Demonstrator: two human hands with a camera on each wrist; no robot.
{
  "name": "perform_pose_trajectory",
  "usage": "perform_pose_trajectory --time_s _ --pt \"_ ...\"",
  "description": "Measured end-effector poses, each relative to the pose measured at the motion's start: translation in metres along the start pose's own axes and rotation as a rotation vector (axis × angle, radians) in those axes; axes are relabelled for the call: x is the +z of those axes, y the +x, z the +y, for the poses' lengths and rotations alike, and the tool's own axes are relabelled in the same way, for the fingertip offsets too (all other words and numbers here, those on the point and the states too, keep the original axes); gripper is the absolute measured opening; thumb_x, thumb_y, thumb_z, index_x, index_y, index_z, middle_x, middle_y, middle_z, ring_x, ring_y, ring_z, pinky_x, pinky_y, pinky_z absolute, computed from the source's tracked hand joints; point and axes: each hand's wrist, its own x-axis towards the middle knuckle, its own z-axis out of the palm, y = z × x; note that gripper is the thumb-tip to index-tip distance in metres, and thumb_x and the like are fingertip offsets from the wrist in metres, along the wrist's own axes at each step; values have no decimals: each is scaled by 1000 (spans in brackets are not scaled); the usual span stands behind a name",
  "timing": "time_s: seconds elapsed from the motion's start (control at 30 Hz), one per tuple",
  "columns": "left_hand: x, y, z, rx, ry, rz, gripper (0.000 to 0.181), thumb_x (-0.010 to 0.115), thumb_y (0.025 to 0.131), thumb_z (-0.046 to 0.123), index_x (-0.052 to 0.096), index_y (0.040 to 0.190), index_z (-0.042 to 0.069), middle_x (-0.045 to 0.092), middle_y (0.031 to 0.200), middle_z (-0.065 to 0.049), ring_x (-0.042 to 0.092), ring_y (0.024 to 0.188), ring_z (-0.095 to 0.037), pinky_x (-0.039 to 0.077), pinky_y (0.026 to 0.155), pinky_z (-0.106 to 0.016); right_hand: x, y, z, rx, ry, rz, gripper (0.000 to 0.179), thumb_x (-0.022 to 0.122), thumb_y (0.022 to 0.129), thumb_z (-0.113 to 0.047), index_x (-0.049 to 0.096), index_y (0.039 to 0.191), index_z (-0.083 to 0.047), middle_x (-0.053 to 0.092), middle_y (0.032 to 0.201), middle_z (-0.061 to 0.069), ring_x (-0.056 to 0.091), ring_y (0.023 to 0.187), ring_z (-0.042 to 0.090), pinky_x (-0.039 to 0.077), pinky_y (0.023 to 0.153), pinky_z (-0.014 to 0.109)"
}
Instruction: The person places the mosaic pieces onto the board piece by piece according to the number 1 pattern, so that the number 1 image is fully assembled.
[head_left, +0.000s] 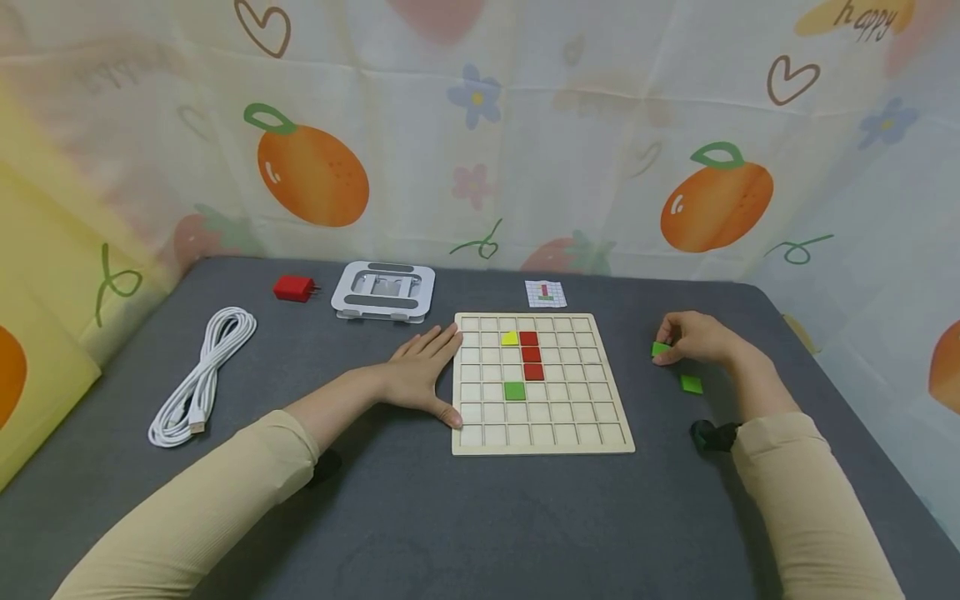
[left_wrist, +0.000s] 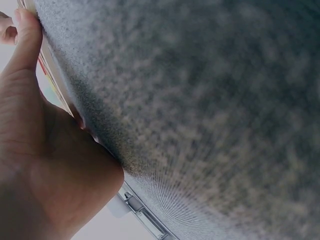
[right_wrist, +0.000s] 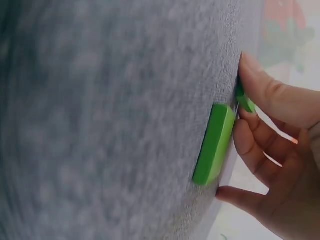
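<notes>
A pale wooden grid board [head_left: 558, 417] lies mid-table. On it sit a column of red square tiles [head_left: 532, 354], a yellow tile [head_left: 510, 338] and a green tile [head_left: 514, 391]. My left hand [head_left: 416, 371] rests with fingers spread along the board's left edge, thumb at the lower part of that edge. To the right of the board, my right hand [head_left: 693, 337] pinches a green tile [right_wrist: 245, 97] between thumb and fingers, close to the tabletop. Another green tile [right_wrist: 214, 145] lies on the table beside those fingers.
Behind the board lies a small printed pattern card [head_left: 545, 293]. A white-and-grey folding stand [head_left: 384, 292] and a red plug adapter [head_left: 295, 288] are at the back left. A coiled white cable [head_left: 202, 375] lies at the left. A patterned cloth [head_left: 525, 167] hangs behind the table.
</notes>
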Motion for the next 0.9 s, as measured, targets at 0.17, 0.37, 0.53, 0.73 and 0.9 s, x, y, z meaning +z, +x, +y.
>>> perform_pose_trajectory --time_s 0.17,0.37,0.53,0.73,0.9 --pt "1 1 0 2 -5 0 133 78 69 68 0 160 11 -9 169 -7 -8 157 -33 0 125 -57 -3 -2 3 30 -39 89 28 82 80 -21 60 88 -5 64 82 7 54 76 20 42 66 31" --pt "1 1 0 -6 0 -2 133 78 68 69 0 160 11 -9 169 -7 -9 157 -33 0 125 -57 -7 -3 -3 -12 -71 152 18 78 82 -14 62 86 -7 69 80 7 58 73 19 45 66 32" --pt "2 2 -2 -5 2 -6 134 76 68 71 -1 160 12 -10 169 -6 -10 157 -32 0 125 -57 -6 -1 -20 -75 -83 188 17 72 88 -9 67 103 -3 71 95 15 65 85 26 52 74 41" --pt "1 1 -1 -1 -10 -5 134 77 68 70 0 160 11 -10 169 -6 -9 157 -33 0 125 -57 -1 3 -45 -142 -45 228 23 66 91 -4 67 114 -1 72 106 18 68 93 30 53 82 47" --pt "-1 0 0 -1 -11 -6 133 78 68 68 0 160 11 -10 169 -6 -10 157 -32 -1 125 -56 5 6 -65 -186 -3 259 19 69 91 -7 70 110 -6 73 102 13 67 92 25 52 80 41"
